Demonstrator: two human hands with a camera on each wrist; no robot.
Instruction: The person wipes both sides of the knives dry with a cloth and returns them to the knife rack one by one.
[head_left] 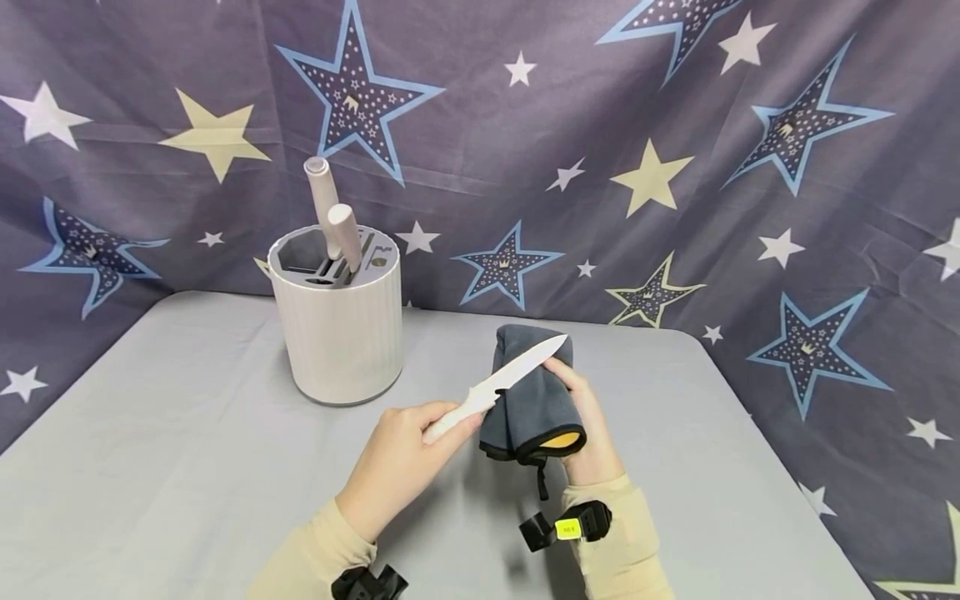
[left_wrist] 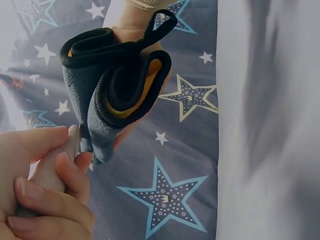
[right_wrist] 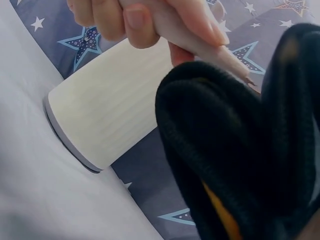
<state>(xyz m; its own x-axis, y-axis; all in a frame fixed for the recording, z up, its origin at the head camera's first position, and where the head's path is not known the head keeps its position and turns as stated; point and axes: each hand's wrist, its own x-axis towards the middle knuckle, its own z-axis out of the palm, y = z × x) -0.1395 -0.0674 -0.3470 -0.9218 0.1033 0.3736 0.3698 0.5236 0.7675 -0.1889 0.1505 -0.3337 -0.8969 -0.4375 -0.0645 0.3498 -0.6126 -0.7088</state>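
My left hand [head_left: 408, 454] grips the pale handle of a white-bladed knife [head_left: 517, 368], its tip angled up and to the right. In the left wrist view the curled fingers [left_wrist: 37, 192] wrap that handle. My right hand [head_left: 588, 417] holds a folded dark grey cloth [head_left: 536, 400] with black edging, an orange-yellow inner side and a hanging loop. The blade lies across the front of the cloth; whether it is pressed against it I cannot tell. In the right wrist view the cloth [right_wrist: 215, 130] hides most of the blade and the right hand.
A white ribbed knife block [head_left: 337, 333] stands at the back left of the grey-covered table [head_left: 187, 467], with two pale handles [head_left: 333, 217] sticking up from its slotted top. Behind the table hangs a star-patterned curtain [head_left: 480, 192]. Both wrists carry black camera mounts [head_left: 566, 527].
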